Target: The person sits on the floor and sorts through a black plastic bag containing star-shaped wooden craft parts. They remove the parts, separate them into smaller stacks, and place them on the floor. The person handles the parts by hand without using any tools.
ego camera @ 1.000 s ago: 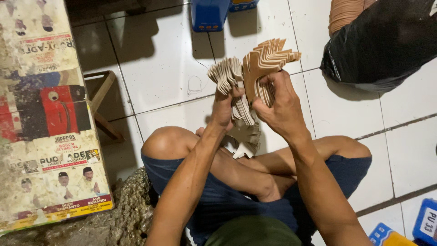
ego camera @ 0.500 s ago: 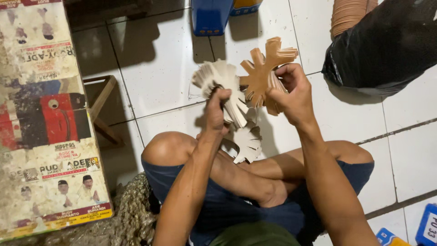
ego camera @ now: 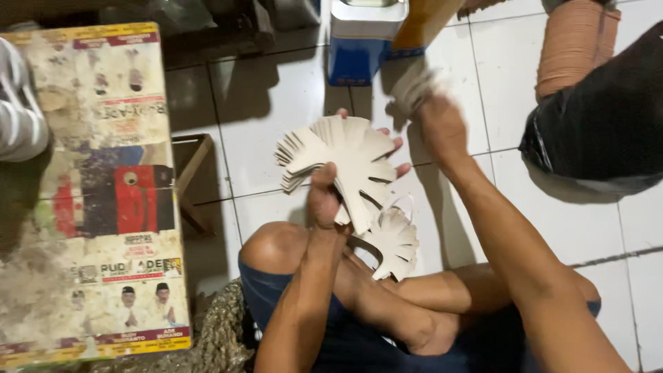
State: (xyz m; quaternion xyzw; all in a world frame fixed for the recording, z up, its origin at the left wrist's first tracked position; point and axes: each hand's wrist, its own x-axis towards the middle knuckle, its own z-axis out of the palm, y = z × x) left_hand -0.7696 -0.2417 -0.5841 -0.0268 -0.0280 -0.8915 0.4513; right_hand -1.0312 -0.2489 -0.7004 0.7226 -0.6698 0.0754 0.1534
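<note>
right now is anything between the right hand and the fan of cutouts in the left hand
Nothing visible. The right hand is raised just right of the fan of cutouts held by the left hand, with only bare floor tiles behind the gap.

1. The fan of cut-out pieces (ego camera: 342, 162) looks like pale, matt cardboard, thin and stiff, with clean-cut edges.
2. The floor (ego camera: 276, 124) is white ceramic tile, smooth and glossy.
3. The board (ego camera: 103, 200) carries printed paper, worn, stained and dull.
4. The tin (ego camera: 362, 38) is blue painted metal with a slight sheen.
5. The bag (ego camera: 608, 117) is black plastic, creased and faintly shiny.
6. The shorts (ego camera: 359, 338) are dark blue matt cloth.
</note>
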